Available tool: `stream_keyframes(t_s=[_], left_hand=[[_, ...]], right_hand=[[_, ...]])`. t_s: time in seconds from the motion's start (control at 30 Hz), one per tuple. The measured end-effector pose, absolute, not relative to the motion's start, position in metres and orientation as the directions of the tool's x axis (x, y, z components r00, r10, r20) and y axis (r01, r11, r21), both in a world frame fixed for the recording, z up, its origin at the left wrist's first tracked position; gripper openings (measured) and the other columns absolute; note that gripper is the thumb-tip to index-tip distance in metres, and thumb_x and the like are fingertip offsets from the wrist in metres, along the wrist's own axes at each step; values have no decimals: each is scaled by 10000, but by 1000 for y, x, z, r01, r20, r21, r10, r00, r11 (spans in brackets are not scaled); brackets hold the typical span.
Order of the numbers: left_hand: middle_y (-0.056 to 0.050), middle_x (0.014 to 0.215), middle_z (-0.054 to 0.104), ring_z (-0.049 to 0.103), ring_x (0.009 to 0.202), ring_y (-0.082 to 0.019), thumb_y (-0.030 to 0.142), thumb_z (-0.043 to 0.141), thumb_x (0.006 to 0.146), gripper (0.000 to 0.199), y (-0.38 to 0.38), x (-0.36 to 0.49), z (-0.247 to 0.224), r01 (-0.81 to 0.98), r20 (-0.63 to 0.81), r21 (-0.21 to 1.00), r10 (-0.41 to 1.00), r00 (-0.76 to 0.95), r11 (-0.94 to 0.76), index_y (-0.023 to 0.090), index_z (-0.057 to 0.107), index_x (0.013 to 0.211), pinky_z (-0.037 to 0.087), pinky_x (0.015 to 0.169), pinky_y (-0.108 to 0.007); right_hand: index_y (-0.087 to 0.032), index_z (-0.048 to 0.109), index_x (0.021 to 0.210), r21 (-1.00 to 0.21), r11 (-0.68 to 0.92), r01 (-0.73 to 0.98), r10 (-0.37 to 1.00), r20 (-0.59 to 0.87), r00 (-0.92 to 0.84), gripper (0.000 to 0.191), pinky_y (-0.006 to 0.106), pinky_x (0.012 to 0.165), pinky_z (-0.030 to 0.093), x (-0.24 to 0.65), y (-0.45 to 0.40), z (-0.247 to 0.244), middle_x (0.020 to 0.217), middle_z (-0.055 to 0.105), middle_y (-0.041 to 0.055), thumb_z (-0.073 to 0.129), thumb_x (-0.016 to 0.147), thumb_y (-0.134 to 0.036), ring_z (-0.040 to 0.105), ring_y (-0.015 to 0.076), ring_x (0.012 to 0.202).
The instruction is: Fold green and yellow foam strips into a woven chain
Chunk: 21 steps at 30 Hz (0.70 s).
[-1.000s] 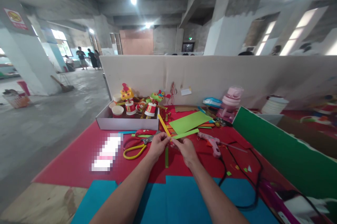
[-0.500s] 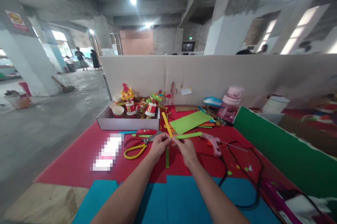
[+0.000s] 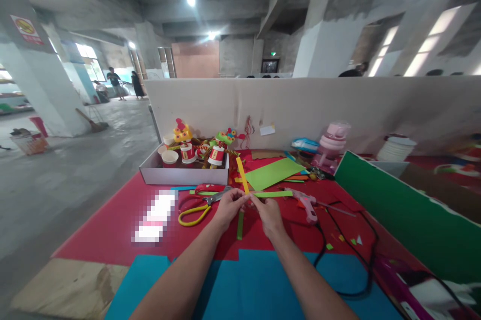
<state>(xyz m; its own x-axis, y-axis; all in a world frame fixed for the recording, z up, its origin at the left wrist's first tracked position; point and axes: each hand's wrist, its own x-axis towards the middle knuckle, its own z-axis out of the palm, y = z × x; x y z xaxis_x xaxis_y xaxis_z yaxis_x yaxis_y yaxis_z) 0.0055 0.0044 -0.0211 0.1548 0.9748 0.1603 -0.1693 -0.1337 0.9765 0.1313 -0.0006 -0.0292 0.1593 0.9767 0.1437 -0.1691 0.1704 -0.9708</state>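
Head camera sees the left hand (image 3: 230, 208) and right hand (image 3: 269, 214) close together, fingertips pinching the yellow strip (image 3: 242, 175) and long green strip (image 3: 277, 194) where they meet; I can't tell which hand holds which. Big scissors (image 3: 192, 223) are just beside the left hand. Red table top (image 3: 112, 225) stretches left to its slanted edge. Blue sheets (image 3: 270, 280) line the near side, a green board (image 3: 391, 205) the right. Behind are a pale wall (image 3: 199, 107) and gray floor (image 3: 124, 127).

2 hands (image 3: 230, 210) hold 2 paper strips, 1 yellow strip (image 3: 242, 175) and 1 green strip (image 3: 278, 194). On the table (image 3: 150, 195) are 1 glue gun (image 3: 308, 206), 1 large green sheet (image 3: 276, 174), 1 white box (image 3: 184, 177) with 2 toy heads (image 3: 182, 132), and 1 green box (image 3: 398, 205).
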Motion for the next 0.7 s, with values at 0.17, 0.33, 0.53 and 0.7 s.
stream_keyframes(t_s=[0.17,0.33,0.53,0.7], left_hand=[[28,508,540,453,463,-80,510,736,652,403,6,4,-22,-155,173,976,975,140,-151,160,537,632,348,492,-211],[27,509,539,449,458,-80,478,715,680,364,7,3,-25,-153,178,976,975,136,-156,158,545,645,345,491,-213],[26,503,541,452,457,-85,488,708,678,364,7,4,-26,-125,167,980,979,118,-153,163,549,640,345,488,-216],[22,509,546,453,458,-84,483,701,686,356,7,4,-25,-138,163,980,978,134,-144,159,562,638,349,493,-217]], right_hand=[[-152,700,711,-967,87,-237,993,66,96,356,302,618,486,133,0,-29,607,654,20,792,581,-470,593,169,584],[-160,701,786,-972,120,-205,989,99,108,363,298,612,489,134,-2,-25,622,652,12,791,592,-452,597,176,608],[-165,687,735,-971,156,-181,980,130,147,371,304,604,494,130,-4,-25,621,660,24,787,575,-485,601,180,588],[-168,696,749,-975,122,-187,985,95,146,362,309,596,498,131,-3,-25,641,671,28,786,568,-468,607,184,588]])
